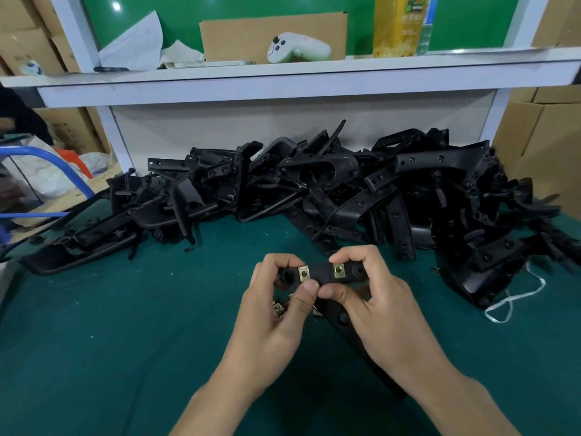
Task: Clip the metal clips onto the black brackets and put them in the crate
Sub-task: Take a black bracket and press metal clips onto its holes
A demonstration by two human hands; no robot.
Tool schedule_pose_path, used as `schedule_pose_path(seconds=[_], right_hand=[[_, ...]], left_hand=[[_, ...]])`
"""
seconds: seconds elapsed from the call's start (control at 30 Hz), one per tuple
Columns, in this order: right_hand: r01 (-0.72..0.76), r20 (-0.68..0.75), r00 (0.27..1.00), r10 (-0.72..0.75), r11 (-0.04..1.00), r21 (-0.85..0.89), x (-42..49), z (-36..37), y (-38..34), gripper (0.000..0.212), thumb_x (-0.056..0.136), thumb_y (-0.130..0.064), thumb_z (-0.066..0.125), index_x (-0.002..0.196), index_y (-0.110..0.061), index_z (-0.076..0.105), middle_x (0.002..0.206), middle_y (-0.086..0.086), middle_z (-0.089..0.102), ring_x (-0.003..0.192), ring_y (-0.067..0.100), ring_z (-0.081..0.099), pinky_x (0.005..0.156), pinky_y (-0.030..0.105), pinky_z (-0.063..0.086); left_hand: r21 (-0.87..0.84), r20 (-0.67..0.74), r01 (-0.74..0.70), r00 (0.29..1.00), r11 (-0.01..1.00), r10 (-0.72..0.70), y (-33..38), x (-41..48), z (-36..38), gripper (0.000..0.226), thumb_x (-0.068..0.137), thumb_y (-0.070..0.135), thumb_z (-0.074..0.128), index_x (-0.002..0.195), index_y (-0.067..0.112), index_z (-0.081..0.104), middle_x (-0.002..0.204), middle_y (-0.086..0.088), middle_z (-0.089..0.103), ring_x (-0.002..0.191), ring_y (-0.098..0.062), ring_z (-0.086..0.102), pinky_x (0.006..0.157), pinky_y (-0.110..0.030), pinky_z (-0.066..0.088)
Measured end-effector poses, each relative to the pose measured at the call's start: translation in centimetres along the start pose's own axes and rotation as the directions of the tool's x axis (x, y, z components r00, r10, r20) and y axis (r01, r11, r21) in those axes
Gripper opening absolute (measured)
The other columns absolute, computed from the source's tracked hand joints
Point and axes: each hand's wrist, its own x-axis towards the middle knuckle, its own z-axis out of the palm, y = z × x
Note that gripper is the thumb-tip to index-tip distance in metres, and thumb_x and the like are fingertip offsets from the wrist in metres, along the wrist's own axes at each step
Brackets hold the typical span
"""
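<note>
I'm at the clipping step: both hands hold one bracket (320,275) up over the mat (125,341), just in front of the pile (314,190). My left hand (276,306) pinches its left end, thumb pressed just below the left clip (304,273). My right hand (377,297) curls round the other end, forefinger on top by the right clip (339,270), thumb beneath. Both clips sit on the bar, though from this angle I can't tell whether the left one is pushed fully home. Spare clips (279,309) lie on the mat under my left hand. Next, I judge, it wants a firm squeeze to seat that clip, then a carry to the crate, which isn't in view, so I'd have to find it first.
</note>
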Motion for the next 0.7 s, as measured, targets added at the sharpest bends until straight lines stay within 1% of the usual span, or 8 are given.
schedule_pose_path(seconds=[0.13,0.2,0.27,0.33,0.43,0.5,0.57,0.7], right_hand=[[-0.003,-0.013,1.0,0.002,0.999,-0.046,0.0,0.1,0.3,0.028,0.083,-0.063,0.058,0.105,-0.058,0.042,0.086,-0.037,0.063,0.067,-0.004,0.058,0.059,0.014,0.041],[0.003,-0.016,1.0,-0.004,0.998,-0.062,0.1,0.2,0.5,0.027,0.085,-0.058,0.06,0.105,-0.06,0.041,0.088,-0.042,0.057,0.07,-0.009,0.055,0.064,0.01,0.039],[0.006,-0.016,1.0,-0.007,0.997,-0.078,0.1,0.4,0.6,0.028,0.084,-0.063,0.057,0.106,-0.063,0.04,0.097,-0.046,0.052,0.075,-0.011,0.053,0.07,0.007,0.037],[0.003,-0.001,1.0,-0.003,0.999,-0.049,0.0,0.4,0.7,0.031,0.085,-0.068,0.054,0.112,-0.061,0.041,0.092,-0.04,0.057,0.071,-0.014,0.053,0.066,0.007,0.039],[0.014,0.004,1.0,-0.014,1.0,0.022,-0.2,0.3,0.7,0.032,0.093,-0.07,0.045,0.12,-0.054,0.044,0.101,-0.03,0.063,0.064,-0.011,0.053,0.062,0.009,0.041],[0.009,-0.018,1.0,-0.007,0.997,0.079,-0.3,0.3,0.6,0.026,0.097,-0.064,0.042,0.118,-0.051,0.05,0.082,-0.012,0.066,0.053,0.005,0.05,0.053,0.02,0.045],[-0.03,-0.038,0.999,0.035,0.993,0.117,-0.1,0.5,0.5,0.023,0.097,-0.062,0.042,0.114,-0.052,0.053,0.076,0.008,0.063,0.061,0.028,0.055,0.055,0.038,0.05],[-0.084,-0.062,0.993,0.098,0.976,0.202,-0.2,1.7,0.8,0.024,0.092,-0.057,0.041,0.11,-0.05,0.054,0.089,0.005,0.063,0.076,0.032,0.06,0.068,0.051,0.055]], left_hand=[[-0.152,0.044,0.074,0.997,0.986,-0.068,0.5,0.4,-0.2,0.015,0.094,0.041,0.057,0.098,0.026,0.06,0.081,0.013,0.059,0.072,-0.004,0.051,0.065,-0.015,0.041],[-0.192,0.031,0.111,0.994,0.975,-0.107,0.6,0.5,-0.2,0.014,0.094,0.038,0.055,0.094,0.026,0.062,0.079,0.008,0.058,0.072,-0.007,0.049,0.064,-0.017,0.041],[-0.206,0.023,0.14,0.99,0.968,-0.138,0.6,0.6,-0.1,0.013,0.095,0.037,0.056,0.091,0.026,0.062,0.08,0.007,0.06,0.075,-0.009,0.051,0.066,-0.018,0.042],[-0.201,0.021,0.152,0.988,0.968,-0.151,0.6,0.5,0.0,0.013,0.098,0.034,0.056,0.091,0.026,0.063,0.08,0.008,0.06,0.075,-0.009,0.052,0.066,-0.017,0.043],[-0.165,0.003,0.134,0.991,0.977,-0.135,0.6,0.5,0.1,0.015,0.097,0.039,0.053,0.093,0.028,0.063,0.076,0.012,0.058,0.071,-0.007,0.05,0.064,-0.018,0.043],[-0.168,0.001,0.126,0.992,0.978,-0.127,0.7,0.5,0.2,0.015,0.096,0.04,0.052,0.093,0.03,0.063,0.074,0.014,0.056,0.067,-0.005,0.047,0.061,-0.017,0.042],[-0.173,0.003,0.132,0.991,0.976,-0.133,0.9,0.4,0.4,0.016,0.096,0.041,0.052,0.093,0.029,0.063,0.07,0.014,0.054,0.064,-0.005,0.044,0.057,-0.018,0.039],[-0.166,-0.043,0.166,0.984,0.972,-0.175,0.6,0.1,1.3,0.016,0.102,0.034,0.052,0.092,0.028,0.062,0.07,0.01,0.054,0.064,-0.01,0.045,0.059,-0.028,0.041]])
